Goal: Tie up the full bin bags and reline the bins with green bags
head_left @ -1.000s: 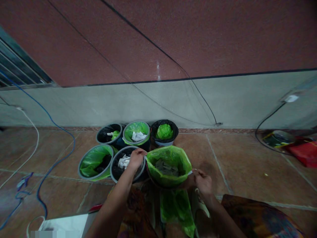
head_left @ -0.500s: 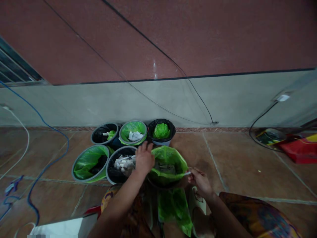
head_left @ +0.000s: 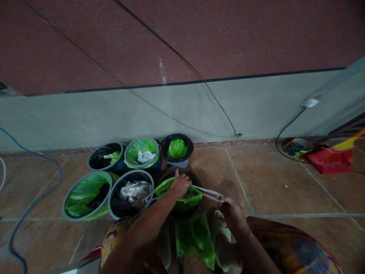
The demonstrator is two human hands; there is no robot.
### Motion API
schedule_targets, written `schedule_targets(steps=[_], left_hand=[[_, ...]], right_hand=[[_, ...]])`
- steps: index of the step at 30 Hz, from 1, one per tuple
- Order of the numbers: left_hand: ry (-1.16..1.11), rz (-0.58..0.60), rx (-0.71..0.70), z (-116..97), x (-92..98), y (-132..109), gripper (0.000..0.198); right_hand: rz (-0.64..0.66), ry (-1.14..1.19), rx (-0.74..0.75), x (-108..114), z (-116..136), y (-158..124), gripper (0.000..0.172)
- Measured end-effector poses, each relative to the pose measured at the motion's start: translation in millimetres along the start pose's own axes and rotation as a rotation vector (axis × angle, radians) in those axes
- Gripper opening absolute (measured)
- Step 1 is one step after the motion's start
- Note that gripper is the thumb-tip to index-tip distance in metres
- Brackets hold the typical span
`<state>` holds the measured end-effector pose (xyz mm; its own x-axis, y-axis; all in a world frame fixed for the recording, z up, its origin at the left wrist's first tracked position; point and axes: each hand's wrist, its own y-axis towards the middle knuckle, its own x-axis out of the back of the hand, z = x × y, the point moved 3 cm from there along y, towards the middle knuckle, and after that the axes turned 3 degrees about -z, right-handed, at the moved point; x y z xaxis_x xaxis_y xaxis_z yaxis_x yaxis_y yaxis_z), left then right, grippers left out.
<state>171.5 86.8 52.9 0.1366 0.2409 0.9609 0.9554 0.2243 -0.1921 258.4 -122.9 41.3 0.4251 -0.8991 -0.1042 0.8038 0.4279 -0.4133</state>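
Note:
A green drawstring bin bag [head_left: 194, 196] sits in a dark round bin [head_left: 196, 178] in front of me, its mouth gathered inward from the bin's rim. My left hand [head_left: 181, 185] lies over the bag's mouth, fingers curled on the far edge of the plastic. A white drawstring [head_left: 211, 191] stretches rightward from the bag to my right hand [head_left: 230, 210], which is closed on it. On the bag's left side hangs another white loop [head_left: 150, 198]. Below the bin, between my feet, is a flat green plastic bag [head_left: 195, 239].
Several lined bins stand left and behind: one with a green liner [head_left: 76, 196], one holding crumpled waste [head_left: 135, 194], one with a green bundle [head_left: 177, 148]. A red dustpan [head_left: 330, 158] lies far right. A blue cable [head_left: 37, 201] runs along the left floor.
My left hand has moved from open beside the bag onto its mouth. My right hand has drawn the white string out longer. The bag's mouth has narrowed, baring the bin's dark rim.

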Motion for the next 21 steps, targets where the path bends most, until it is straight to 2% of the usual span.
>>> schedule_targets(steps=[4,6,8,10,12,13,16,19,21], left_hand=[[-0.014,-0.032,0.161,24.2,13.1,-5.4,0.033],[-0.027,-0.067,0.257,32.7,24.9,-16.0,0.044],[-0.038,-0.105,0.441,43.0,36.7,-37.0,0.059],[-0.061,-0.097,0.684,52.3,41.8,-68.4,0.065],[-0.117,-0.010,0.876,55.0,36.0,-103.5,0.063],[-0.146,0.047,0.927,53.3,29.8,-119.6,0.061],[-0.217,0.172,0.981,43.1,7.3,-154.9,0.051],[-0.257,0.255,0.992,37.7,-9.7,-168.7,0.036],[-0.257,0.244,0.963,39.0,-14.6,-168.5,0.034]], right_hand=[[-0.057,0.201,-0.094,-2.5,-6.1,7.4,0.017],[-0.070,0.221,-0.118,-9.7,-1.7,8.5,0.017],[-0.029,0.230,-0.133,-18.9,6.6,8.0,0.020],[0.058,0.242,-0.131,-28.5,16.8,6.7,0.022],[0.134,0.248,-0.113,-36.8,26.2,5.8,0.023],[0.150,0.240,-0.104,-40.3,29.9,6.1,0.025],[0.169,0.153,-0.064,-52.0,35.9,9.3,0.031],[0.202,-0.076,0.063,-70.8,37.6,11.3,0.036],[0.289,-0.332,0.211,-91.8,37.2,6.8,0.040]])
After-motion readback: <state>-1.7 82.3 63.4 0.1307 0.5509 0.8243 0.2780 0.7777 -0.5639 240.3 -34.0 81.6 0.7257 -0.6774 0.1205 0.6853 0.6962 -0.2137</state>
